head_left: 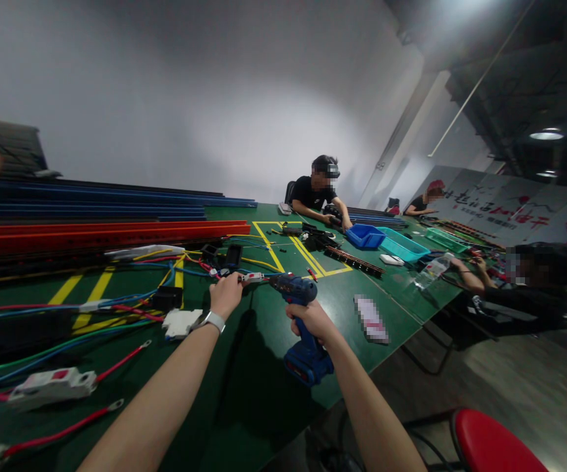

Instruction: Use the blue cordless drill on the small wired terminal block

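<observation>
My right hand [312, 321] is wrapped round the handle of a blue cordless drill [295, 288], which is held above the green table with its chuck pointing left. My left hand [227, 295], with a watch on the wrist, is closed on a small white circuit breaker [252, 278] with a red mark. The drill's tip is right at the breaker's end; whether they touch I cannot tell. Beside my left wrist lies a white module [181, 324]. At the lower left is another white circuit breaker [52, 387] with red cables ending in ring lugs.
Orange rails [106, 237] and blue rails [116, 204] lie along the far left, with loose coloured wires before them. A blue bin [364, 236], a teal bin [404, 244] and a plastic bottle [433, 270] stand right. Co-workers sit around the table. A red stool [497, 439] is lower right.
</observation>
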{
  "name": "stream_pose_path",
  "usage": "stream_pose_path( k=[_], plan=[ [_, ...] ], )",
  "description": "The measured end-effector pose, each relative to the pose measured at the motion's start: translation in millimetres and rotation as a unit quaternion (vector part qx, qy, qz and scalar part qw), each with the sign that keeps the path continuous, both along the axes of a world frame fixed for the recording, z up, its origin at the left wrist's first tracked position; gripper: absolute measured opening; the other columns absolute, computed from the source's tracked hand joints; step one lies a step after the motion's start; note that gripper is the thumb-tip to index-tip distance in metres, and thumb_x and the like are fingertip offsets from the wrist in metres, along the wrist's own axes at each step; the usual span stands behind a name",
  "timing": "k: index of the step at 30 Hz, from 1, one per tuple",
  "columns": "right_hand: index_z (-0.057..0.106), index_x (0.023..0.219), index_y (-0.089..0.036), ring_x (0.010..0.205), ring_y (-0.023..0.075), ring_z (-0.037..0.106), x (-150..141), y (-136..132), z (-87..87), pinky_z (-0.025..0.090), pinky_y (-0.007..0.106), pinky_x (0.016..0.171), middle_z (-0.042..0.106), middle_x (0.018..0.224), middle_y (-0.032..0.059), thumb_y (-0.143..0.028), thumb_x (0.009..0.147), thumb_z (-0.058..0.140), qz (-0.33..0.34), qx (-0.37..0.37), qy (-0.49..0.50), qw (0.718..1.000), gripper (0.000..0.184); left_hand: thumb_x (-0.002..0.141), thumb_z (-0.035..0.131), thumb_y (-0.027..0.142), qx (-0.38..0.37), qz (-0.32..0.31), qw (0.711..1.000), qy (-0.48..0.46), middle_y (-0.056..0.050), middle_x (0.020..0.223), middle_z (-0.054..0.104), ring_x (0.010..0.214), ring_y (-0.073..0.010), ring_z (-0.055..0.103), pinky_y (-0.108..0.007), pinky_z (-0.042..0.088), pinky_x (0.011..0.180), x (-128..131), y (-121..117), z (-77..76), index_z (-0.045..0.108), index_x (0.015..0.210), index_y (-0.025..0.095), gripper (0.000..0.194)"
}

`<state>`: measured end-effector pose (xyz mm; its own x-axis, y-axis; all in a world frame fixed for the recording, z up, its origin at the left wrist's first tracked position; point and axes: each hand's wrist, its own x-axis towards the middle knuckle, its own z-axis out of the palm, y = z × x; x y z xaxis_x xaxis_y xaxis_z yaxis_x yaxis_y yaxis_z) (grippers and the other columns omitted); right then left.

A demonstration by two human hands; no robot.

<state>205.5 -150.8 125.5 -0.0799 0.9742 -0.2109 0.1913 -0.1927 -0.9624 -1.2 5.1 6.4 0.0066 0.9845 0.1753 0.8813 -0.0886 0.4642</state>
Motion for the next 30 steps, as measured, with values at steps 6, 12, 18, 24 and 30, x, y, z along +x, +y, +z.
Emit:
stream_pose_path(
  k=[6, 12, 18, 24, 30],
  plan=[
    [0.046, 0.065, -0.020, 0.035, 0.0113, 0.048, 0.2, 1.0, -0.7, 0.033, 0.021, 0.036, 0.045, 0.042, -0.0059, -0.024, 0.066, 0.058, 0.000, 0.001, 0.009, 1.000, 0.013, 0.090, 0.042, 0.042, 0.007, -0.001, 1.000, -0.007, -0.010, 0.105, 0.067, 0.104, -0.0294, 0.057, -0.044, 0.036, 0.087, 0.5, -0.4, 0.3, 0.061, 0.113, 0.027, 0.034],
    [0.046, 0.065, -0.020, 0.036, 0.0115, 0.049, 1.1, 1.6, -2.6, 0.033, 0.021, 0.036, 0.045, 0.043, -0.0061, -0.024, 0.066, 0.057, -0.003, 0.004, 0.014, 1.000, 0.012, 0.090, 0.039, 0.046, 0.004, -0.001, 1.000, -0.008, -0.011, 0.105, 0.067, 0.104, -0.0295, 0.057, -0.044, 0.036, 0.088, 0.3, -1.6, 1.9, 0.061, 0.113, 0.026, 0.037],
    [0.047, 0.065, -0.020, 0.035, 0.0107, 0.048, -0.3, 0.6, -1.5, 0.033, 0.021, 0.036, 0.046, 0.044, -0.0062, -0.025, 0.065, 0.058, -0.011, 0.001, 0.006, 1.000, 0.012, 0.090, 0.040, 0.045, 0.000, 0.002, 1.000, -0.012, -0.011, 0.105, 0.067, 0.105, -0.0298, 0.057, -0.044, 0.035, 0.088, 0.5, -0.3, 0.2, 0.061, 0.112, 0.026, 0.035],
    [0.047, 0.065, -0.020, 0.035, 0.0107, 0.047, 1.1, 1.4, -3.0, 0.033, 0.021, 0.036, 0.046, 0.042, -0.0057, -0.024, 0.066, 0.057, -0.006, 0.000, -0.001, 1.000, 0.011, 0.090, 0.041, 0.043, -0.001, 0.001, 1.000, -0.012, -0.011, 0.106, 0.067, 0.105, -0.0295, 0.057, -0.044, 0.035, 0.088, 0.2, 2.7, -2.9, 0.061, 0.112, 0.027, 0.034],
    [0.047, 0.067, -0.020, 0.036, 0.0115, 0.049, 1.4, 2.0, -4.3, 0.033, 0.021, 0.035, 0.046, 0.044, -0.0062, -0.025, 0.067, 0.058, -0.003, 0.006, 0.012, 1.000, 0.012, 0.090, 0.041, 0.043, -0.002, 0.003, 1.000, -0.011, -0.010, 0.105, 0.067, 0.105, -0.0292, 0.057, -0.044, 0.035, 0.088, 0.4, 3.3, -2.7, 0.061, 0.112, 0.028, 0.033]
  ],
)
